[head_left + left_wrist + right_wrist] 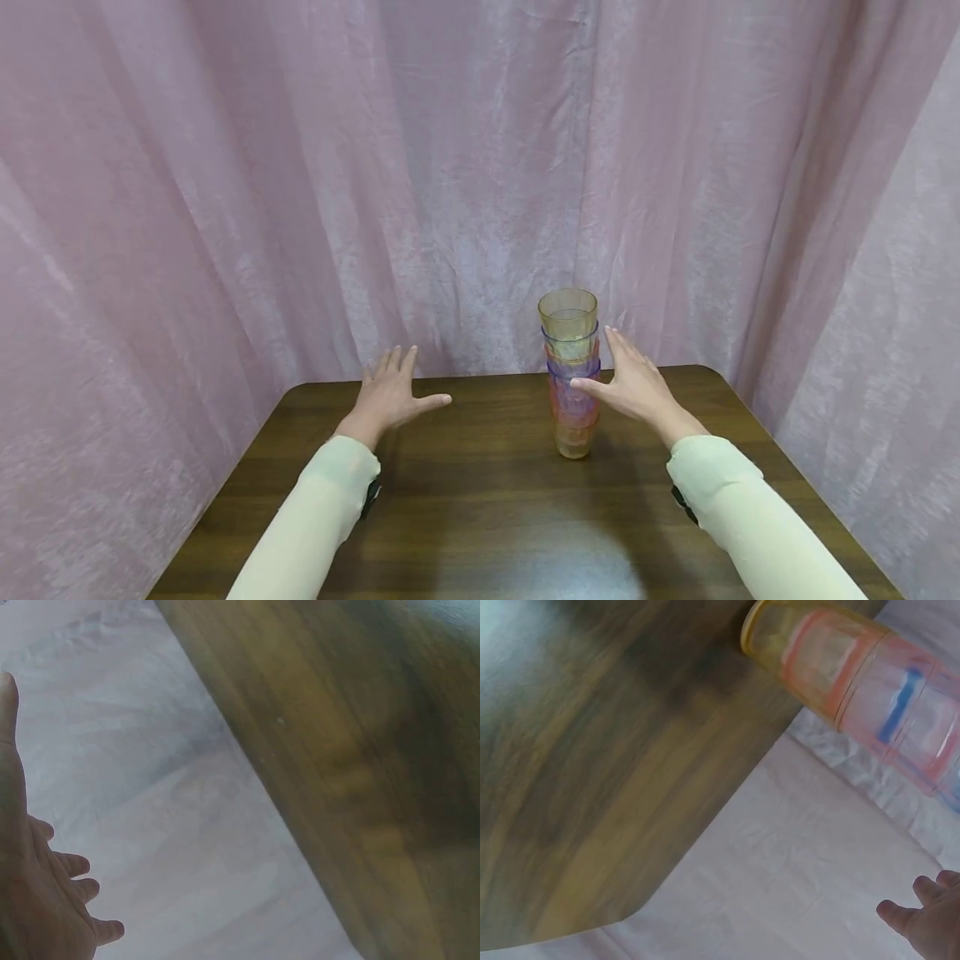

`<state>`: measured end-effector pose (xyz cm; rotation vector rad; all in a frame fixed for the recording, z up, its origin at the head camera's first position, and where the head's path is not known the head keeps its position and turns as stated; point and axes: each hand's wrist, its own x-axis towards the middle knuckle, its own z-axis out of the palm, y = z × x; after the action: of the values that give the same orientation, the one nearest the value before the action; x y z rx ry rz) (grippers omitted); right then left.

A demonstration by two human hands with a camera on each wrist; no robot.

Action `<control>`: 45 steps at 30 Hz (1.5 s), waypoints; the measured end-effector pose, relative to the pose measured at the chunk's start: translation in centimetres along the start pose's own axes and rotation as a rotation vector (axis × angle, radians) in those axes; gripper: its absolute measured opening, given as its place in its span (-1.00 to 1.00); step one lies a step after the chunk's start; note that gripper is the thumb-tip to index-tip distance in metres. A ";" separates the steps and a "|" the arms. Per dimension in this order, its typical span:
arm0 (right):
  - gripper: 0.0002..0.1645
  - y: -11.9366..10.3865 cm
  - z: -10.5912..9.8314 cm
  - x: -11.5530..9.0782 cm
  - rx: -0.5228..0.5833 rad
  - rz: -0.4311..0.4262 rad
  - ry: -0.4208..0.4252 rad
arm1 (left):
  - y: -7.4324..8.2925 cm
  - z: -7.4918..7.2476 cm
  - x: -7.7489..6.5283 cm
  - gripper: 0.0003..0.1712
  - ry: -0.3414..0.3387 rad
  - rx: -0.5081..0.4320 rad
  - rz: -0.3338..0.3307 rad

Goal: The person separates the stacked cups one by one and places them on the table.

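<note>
A tall stack of nested clear plastic cups (573,400) stands upright on the wooden table, right of the middle. Yellow shows at its top and base, with blue, purple and pink-red between. Beside its right side is my right hand (636,385), fingers and thumb spread; in the head view the thumb overlaps the cups. The right wrist view has the cups (900,697) with a gap between them and the visible fingertips (896,915). Away to the left, my left hand (390,398) hovers over the table's far part, fingers spread, holding nothing. Its palm side (45,900) appears in the left wrist view.
The dark brown table (465,492) has rounded far corners. Pink velvety curtains (480,183) hang right behind its far edge and along both sides. A bright reflection lies on the tabletop near the front.
</note>
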<state>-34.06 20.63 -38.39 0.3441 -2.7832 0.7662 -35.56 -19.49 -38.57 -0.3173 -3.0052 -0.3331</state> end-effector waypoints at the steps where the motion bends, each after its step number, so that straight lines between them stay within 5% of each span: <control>1: 0.44 -0.1 0.0 0.1 0.010 0.003 0.002 | 0.3 -0.1 0.2 0.42 0.003 0.000 0.003; 8: 0.47 -0.8 0.1 0.6 0.149 0.033 -0.013 | 2.5 -1.0 0.9 0.39 0.021 -0.032 0.019; 17: 0.34 -1.3 1.2 1.4 0.349 -0.015 0.054 | 5.3 -1.9 1.9 0.34 0.036 -0.182 0.046; 26: 0.40 -1.7 1.5 1.5 0.421 0.068 0.062 | 8.3 -2.4 3.1 0.30 0.065 -0.339 0.065; 45: 0.15 -1.6 2.6 1.6 0.525 0.018 0.079 | 14.4 -2.7 5.2 0.25 -0.020 -0.746 0.150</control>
<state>-35.55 17.65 -39.33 0.3667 -2.4765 1.4780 -37.34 -5.32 -32.38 -0.5889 -2.7188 -1.4267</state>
